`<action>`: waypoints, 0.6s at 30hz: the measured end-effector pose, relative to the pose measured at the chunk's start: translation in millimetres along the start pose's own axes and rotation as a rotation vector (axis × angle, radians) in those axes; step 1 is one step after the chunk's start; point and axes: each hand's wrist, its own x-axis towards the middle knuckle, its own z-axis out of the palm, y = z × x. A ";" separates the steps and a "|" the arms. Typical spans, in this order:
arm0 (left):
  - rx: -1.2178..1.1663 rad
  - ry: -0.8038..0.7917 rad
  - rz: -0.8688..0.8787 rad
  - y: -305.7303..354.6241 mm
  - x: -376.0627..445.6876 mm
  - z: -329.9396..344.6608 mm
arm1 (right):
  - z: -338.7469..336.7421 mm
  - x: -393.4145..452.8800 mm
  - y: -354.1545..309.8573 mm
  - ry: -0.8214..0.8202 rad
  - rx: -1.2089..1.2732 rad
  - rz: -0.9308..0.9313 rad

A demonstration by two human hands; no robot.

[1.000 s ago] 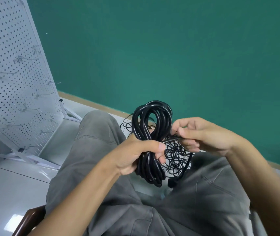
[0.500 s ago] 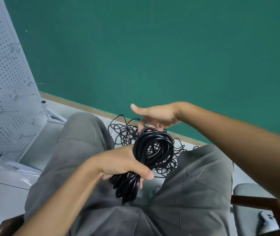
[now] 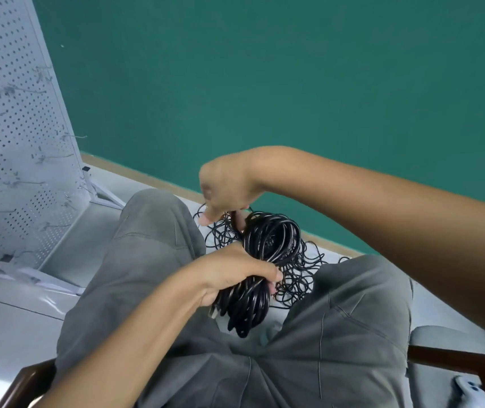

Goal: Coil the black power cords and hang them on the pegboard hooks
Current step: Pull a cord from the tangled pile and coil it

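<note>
The left hand (image 3: 232, 275) grips the coiled cord (image 3: 265, 260) round its middle, fingers curled tight about the bundle, holding it above the lap between the grey-trousered knees. The right hand (image 3: 225, 188) reaches over the coil's top, fingers bent downward and pinching a strand at its upper edge. Below the coil a loose tangle of thin cords (image 3: 297, 278) lies on the floor. The white pegboard (image 3: 14, 128) stands well apart at the left, leaning against the green wall (image 3: 265, 83).
</note>
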 end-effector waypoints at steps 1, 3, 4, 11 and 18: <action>-0.033 0.027 -0.016 -0.9 0.8 1.3 | 2.2 -3.5 -4.3 0.009 -0.052 -0.005; -0.171 0.088 -0.040 -1.2 1.2 4.4 | 8.7 -12.5 -12.8 0.085 -0.172 -0.019; -0.280 0.125 -0.044 -0.9 1.6 5.3 | 13.6 -16.4 -15.6 0.147 -0.210 -0.020; -0.592 0.247 0.071 6.7 2.0 -1.1 | 37.5 -45.5 17.0 0.403 0.275 0.010; -0.634 0.084 0.170 10.2 -0.7 10.6 | 61.6 -83.2 48.0 0.471 0.886 0.089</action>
